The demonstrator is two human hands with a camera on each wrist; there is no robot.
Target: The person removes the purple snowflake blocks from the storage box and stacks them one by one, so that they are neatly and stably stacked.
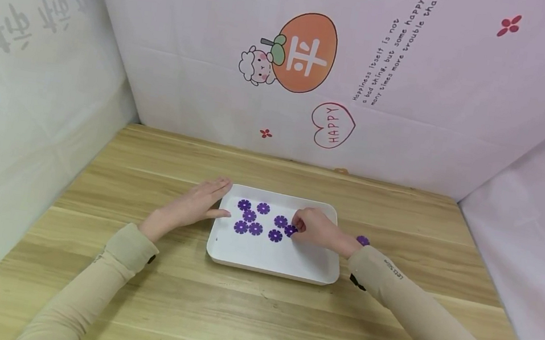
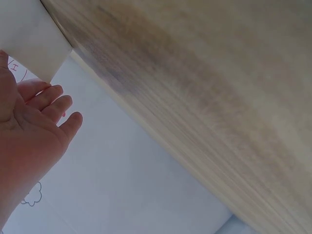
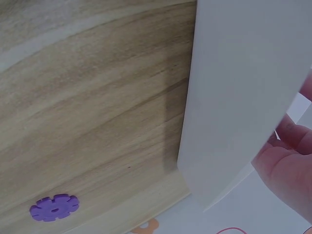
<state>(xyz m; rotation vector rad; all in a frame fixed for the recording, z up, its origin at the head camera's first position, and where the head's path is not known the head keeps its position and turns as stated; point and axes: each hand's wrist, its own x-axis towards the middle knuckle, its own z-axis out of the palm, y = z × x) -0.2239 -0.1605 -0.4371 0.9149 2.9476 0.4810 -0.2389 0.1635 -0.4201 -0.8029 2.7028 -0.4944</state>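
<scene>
A white tray [image 1: 241,252] holds several purple notched discs, shaped like flowers or snowflakes; one group, with a disc [image 1: 249,216] in its middle, lies at the left. My left hand [image 1: 198,203], fingers straight, rests along the tray's left edge; the left wrist view shows its palm [image 2: 34,122] against the tray corner [image 2: 41,44]. Inside the tray, my right hand [image 1: 316,228] has curled fingers pinching a purple disc [image 1: 290,230], partly covered by them. Two more discs, one a loose disc [image 1: 275,236], lie beside it. In the right wrist view the tray wall [image 3: 239,97] hides most of that hand [image 3: 287,158].
Another purple disc [image 1: 362,240] lies on the wooden table [image 1: 232,320] to the right of the tray, beside my right sleeve; the right wrist view shows this disc [image 3: 54,207] too. White printed cloth [image 1: 206,46] stands behind the table and along both sides.
</scene>
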